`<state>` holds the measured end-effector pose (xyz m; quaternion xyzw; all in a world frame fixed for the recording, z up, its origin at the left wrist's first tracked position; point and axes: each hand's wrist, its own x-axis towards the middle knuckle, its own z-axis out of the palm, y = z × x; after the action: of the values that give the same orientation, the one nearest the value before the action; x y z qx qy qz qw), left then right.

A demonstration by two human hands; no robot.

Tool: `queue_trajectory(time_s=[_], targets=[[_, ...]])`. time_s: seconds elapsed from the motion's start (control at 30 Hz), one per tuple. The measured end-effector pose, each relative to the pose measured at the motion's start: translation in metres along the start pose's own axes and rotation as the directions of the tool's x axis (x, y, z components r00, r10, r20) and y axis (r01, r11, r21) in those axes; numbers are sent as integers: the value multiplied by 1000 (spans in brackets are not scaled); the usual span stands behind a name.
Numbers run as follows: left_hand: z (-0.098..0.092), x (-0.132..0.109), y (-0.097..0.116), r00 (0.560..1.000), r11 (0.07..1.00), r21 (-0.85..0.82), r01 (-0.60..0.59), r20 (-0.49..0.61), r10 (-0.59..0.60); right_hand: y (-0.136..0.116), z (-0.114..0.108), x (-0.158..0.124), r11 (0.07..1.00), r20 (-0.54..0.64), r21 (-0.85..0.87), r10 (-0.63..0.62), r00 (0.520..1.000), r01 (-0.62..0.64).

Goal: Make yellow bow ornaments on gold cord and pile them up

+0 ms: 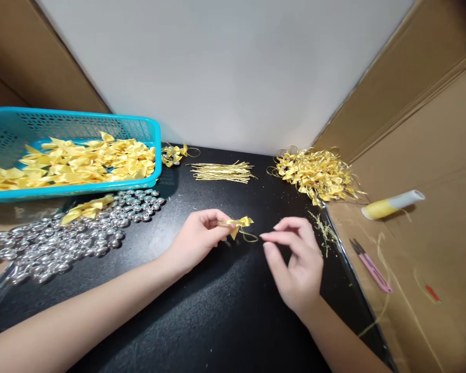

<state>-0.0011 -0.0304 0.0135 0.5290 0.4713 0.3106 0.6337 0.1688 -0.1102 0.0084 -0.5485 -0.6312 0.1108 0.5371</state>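
Observation:
My left hand [204,235] pinches a yellow ribbon bow [241,224] between thumb and fingers above the middle of the black table. From the bow hangs a thin gold cord loop [250,238], pointing right. Just beyond the loop's end is my right hand [297,259], its thumb and fingertips slightly apart with nothing visible in them. Whether a fingertip touches the loop cannot be made out. Behind my hands lies a bundle of cut gold cords [223,172]. At the back right is a heap of looped yellow bows [318,173].
A blue basket [157,150] of yellow bows stands at left, with silver beads [70,238] spread before it. A few bows [174,154] lie beside it. Cord scraps [325,232], pink thread snips [375,269] and a yellow-white tube [392,204] lie right. Cardboard walls flank the table.

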Motion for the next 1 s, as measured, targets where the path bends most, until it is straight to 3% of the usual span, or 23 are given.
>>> queue_trajectory(time_s=[0.1, 0.27, 0.37, 0.6, 0.77, 0.87, 1.0], targets=[[1, -5, -1, 994, 988, 112, -102, -16, 105, -11, 9, -1, 962, 52, -225, -146, 988, 154], [4, -14, -3, 960, 881, 397, -258, 4, 279, -12, 22, 1, 950, 55, -305, -50, 997, 64], [5, -16, -3, 944, 850, 428, -307, 24, 329, -8, 23, 2, 963, 50, -267, -22, 998, 34], [6, -10, -8, 987, 962, 224, -157, 75, 143, -3, 25, -3, 970, 25, -232, -69, 997, 73], [6, -1, -8, 994, 990, 138, 0, 108, -15, 0, 16, -4, 990, -102, -83, -121, 987, 112], [4, 4, -10, 989, 988, 126, 90, 101, -103, -5, 6, 3, 983, -170, 174, -26, 985, 56], [2, 9, -12, 986, 985, 123, 125, 95, -137, -12, -8, 16, 886, -104, 452, 171, 980, -106]])
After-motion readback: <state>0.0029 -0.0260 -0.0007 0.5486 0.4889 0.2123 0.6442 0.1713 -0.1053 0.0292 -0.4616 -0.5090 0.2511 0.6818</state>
